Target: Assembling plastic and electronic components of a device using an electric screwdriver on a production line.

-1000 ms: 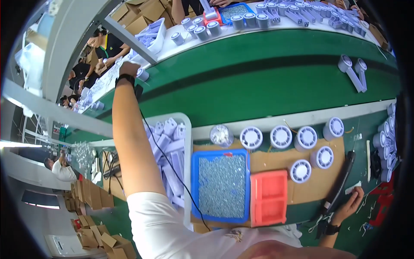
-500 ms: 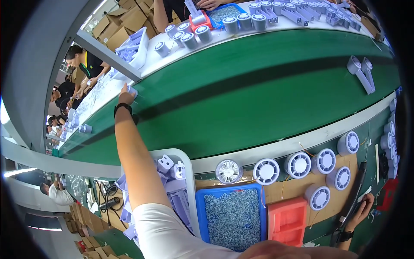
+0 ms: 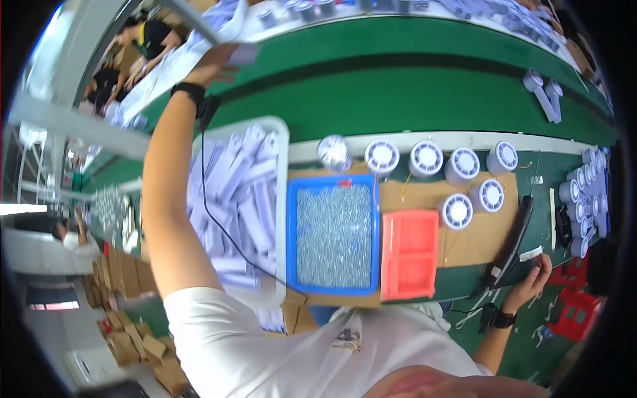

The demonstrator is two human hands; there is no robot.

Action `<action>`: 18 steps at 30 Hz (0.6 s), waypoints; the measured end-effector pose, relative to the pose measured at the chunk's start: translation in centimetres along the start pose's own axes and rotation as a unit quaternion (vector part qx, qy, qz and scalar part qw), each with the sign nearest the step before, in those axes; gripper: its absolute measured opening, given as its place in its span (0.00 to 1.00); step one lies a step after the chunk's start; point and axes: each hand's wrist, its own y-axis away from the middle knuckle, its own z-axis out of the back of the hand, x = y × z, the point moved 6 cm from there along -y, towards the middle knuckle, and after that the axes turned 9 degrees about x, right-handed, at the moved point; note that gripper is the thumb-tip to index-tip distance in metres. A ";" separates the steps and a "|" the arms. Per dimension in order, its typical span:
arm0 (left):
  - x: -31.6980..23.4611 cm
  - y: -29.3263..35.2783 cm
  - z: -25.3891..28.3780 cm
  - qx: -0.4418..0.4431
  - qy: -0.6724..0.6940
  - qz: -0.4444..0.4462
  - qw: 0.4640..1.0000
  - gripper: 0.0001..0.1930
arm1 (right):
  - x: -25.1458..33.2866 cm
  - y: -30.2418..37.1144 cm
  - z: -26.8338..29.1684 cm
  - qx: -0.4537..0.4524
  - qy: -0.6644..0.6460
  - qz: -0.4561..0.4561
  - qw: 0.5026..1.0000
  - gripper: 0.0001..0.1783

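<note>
My left arm reaches over the green conveyor belt (image 3: 371, 86). My left hand (image 3: 213, 66), smeared by motion, is closed on a pale lilac fan housing (image 3: 243, 53) beside the metal post. My right hand (image 3: 531, 284) rests at the right table edge, fingers loosely extended, next to a small white strip (image 3: 531, 254); I see nothing held in it. A black electric screwdriver (image 3: 509, 247) lies left of that hand. Several round fan heads (image 3: 426, 158) with thin wires stand on the brown cardboard (image 3: 424, 192), and one with clear blades (image 3: 334, 153) stands at their left end.
A white bin (image 3: 282, 199) of lilac handle shells stands under my left arm. Beside it are a blue tray (image 3: 290, 232) of small screws and a red two-pocket fixture (image 3: 409, 247). More fan units (image 3: 578, 211) line the right side. People (image 3: 156, 41) work across the belt.
My view has shifted, bringing more of the bin and near table into sight. My left hand, still with the fan housing, now shows higher up. My right hand stays by the white strip.
</note>
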 end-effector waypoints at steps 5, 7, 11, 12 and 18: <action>-8.2 18.1 -7.2 0.000 0.257 -0.122 0.959 0.28 | 6.8 -1.5 2.3 0.064 -0.115 0.060 0.990 0.17; -8.9 24.9 -8.3 0.077 0.303 -0.175 0.933 0.29 | 14.8 -0.2 -1.1 0.291 -0.247 0.100 0.919 0.18; -7.2 36.3 -11.2 0.078 0.390 -0.213 0.892 0.27 | 30.4 4.5 -10.3 0.535 -0.134 0.293 0.781 0.17; -5.9 38.8 -11.1 0.033 0.390 -0.231 0.891 0.27 | 32.6 6.1 -12.1 0.554 -0.105 0.359 0.743 0.17; 6.5 52.4 -14.7 -0.165 0.527 -0.317 0.771 0.41 | 39.0 11.4 -22.1 0.597 -0.144 0.401 0.680 0.11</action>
